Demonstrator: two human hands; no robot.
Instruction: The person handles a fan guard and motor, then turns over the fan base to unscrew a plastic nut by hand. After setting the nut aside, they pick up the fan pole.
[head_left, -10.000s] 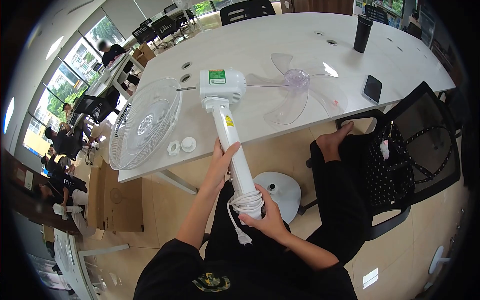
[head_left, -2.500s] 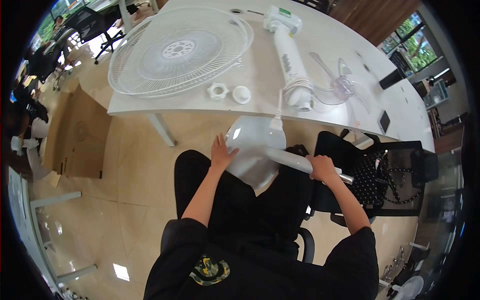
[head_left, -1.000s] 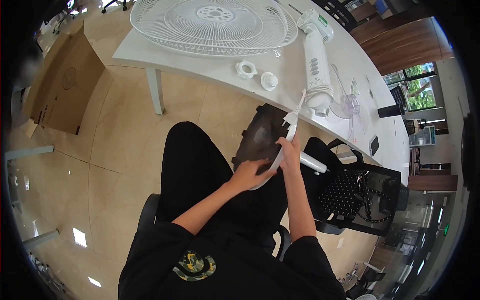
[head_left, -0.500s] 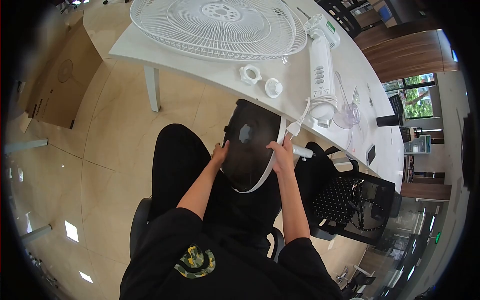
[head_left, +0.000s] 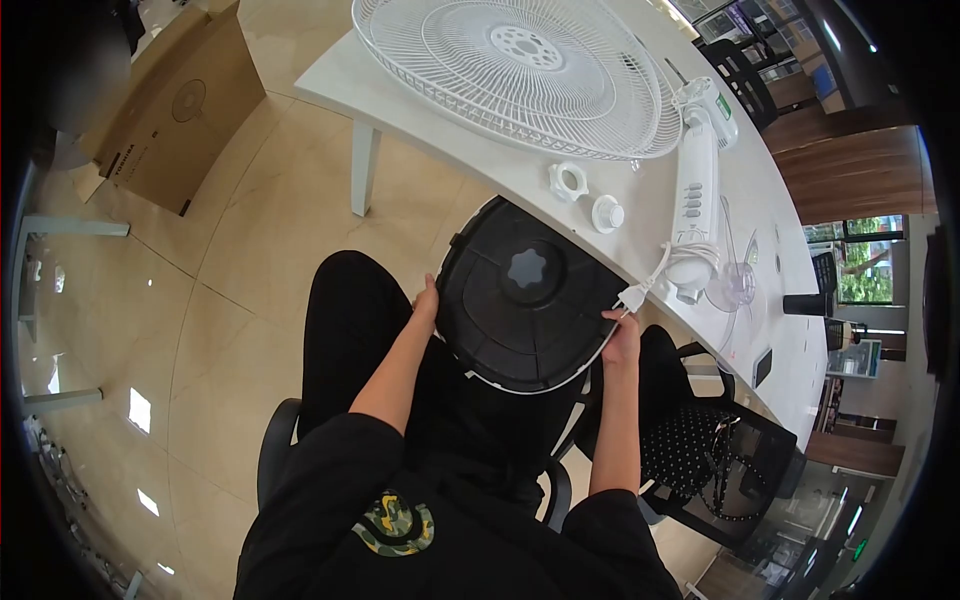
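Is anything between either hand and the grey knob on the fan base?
Nothing visible is: the left hand and right hand hold the fan base at opposite sides, the grey knob uncovered between them. The white plug hangs beside the right hand.

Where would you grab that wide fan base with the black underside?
Probably by the rim, one hand from each side, as the left hand and right hand have it. The fan base is broad, underside up, and the table covers its far part, leaving the near sides reachable.
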